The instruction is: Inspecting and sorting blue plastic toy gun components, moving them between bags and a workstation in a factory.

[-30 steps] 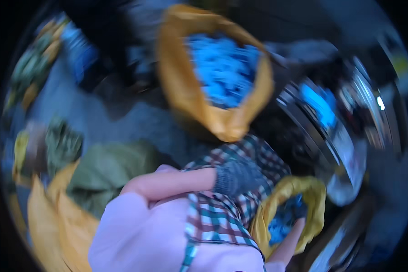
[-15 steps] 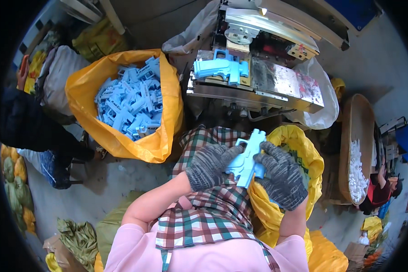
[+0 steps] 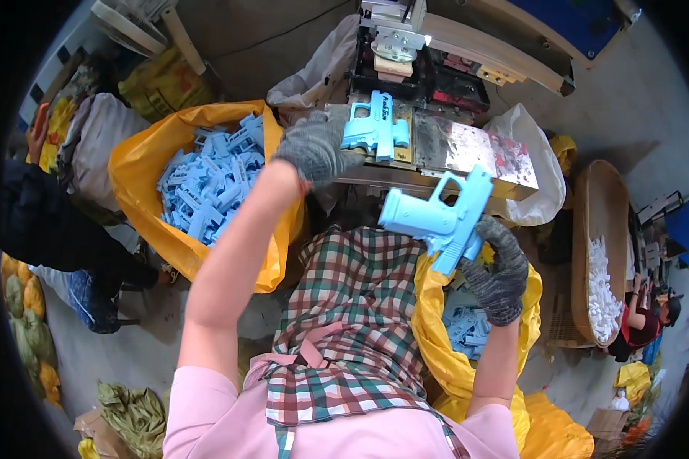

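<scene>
My left hand [image 3: 314, 149] has moved to the printed toy pistol [image 3: 380, 130] on the far machine [image 3: 453, 145], whether gripping I cannot tell; my right hand [image 3: 502, 277] alone now clamps the nearer toy pistol [image 3: 447, 220], freeing the left.

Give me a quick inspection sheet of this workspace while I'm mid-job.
Surface: metal bed, marked with dark and reddish stains.
Things: toy gun on the bed; second gun held off it. Blue pieces in the orange sack and in the yellow sack.
Clutter: olive sack, crumpled, lower left.
Hands: left hand at the first gun's grip, contact unclear; right hand holding the second gun.
Cables: thin dark line near the top, left of centre, probably a cable.
Surroundings: dark-clothed person at left; seated-looking worker at far right; long tub with white pieces.
</scene>
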Available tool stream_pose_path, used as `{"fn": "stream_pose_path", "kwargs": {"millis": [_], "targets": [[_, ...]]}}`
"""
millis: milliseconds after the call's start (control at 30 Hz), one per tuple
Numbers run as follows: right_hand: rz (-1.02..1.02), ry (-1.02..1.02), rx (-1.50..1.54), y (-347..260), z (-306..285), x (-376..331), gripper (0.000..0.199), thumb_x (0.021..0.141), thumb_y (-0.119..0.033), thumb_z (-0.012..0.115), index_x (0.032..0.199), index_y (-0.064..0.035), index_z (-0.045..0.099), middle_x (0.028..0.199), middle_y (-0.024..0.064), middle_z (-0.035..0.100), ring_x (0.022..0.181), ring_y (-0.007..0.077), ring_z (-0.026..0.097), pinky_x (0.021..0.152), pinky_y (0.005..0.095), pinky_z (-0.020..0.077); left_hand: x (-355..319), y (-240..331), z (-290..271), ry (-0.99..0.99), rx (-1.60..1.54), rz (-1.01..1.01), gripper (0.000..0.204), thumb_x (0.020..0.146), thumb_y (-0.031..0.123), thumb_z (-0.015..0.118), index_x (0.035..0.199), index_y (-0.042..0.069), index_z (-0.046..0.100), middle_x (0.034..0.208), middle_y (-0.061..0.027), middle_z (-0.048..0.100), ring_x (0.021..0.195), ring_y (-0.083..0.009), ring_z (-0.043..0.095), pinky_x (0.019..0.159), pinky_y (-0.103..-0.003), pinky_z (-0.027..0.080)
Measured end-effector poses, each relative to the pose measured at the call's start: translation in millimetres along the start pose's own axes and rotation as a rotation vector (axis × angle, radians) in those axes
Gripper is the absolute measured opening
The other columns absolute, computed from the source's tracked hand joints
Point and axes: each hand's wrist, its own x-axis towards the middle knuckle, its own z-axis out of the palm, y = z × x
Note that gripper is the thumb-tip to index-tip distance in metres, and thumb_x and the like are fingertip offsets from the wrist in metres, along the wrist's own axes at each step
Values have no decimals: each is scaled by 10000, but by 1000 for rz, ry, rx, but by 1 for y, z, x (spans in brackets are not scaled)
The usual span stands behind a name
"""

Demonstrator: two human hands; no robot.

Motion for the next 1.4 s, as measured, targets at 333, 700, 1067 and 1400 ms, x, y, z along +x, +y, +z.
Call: {"fn": "stream_pose_path", "kwargs": {"millis": [333,700,1067,1400], "targets": [[-216,-155,98,18,48,87,393,740,-106,744,1121,-98,649,1212,112,595,1141,256,557,945,347,461,-68,-59,25,364,329,-22,582,826,284,632,1320,51,432,1140,-175,558,1058,-316,529,950,-435,384],[-368,-145,-41,19,65,132,414,826,-144,664,1221,-62,569,1267,155,548,1174,293,520,995,368,411,-140,-100,1,314,423,-122,730,762,278,707,1384,83,378,1343,-189,438,1276,-364,366,1068,-456,282],[520,-812,-648,210,-9,-48,426,765,-284,668,1149,-104,624,1073,142,653,949,289,638,831,371,496,-149,-16,58,105,-154,568,417,687,17,690,1091,31,589,1039,-154,611,989,-359,558,879,-442,437],[642,-487,-918,248,61,-110,521,840,-307,513,1315,-98,467,1248,194,544,1144,360,532,960,429,428,-160,-7,101,-24,-139,551,370,666,43,696,1027,23,618,917,-161,609,874,-349,576,793,-436,466]]}}
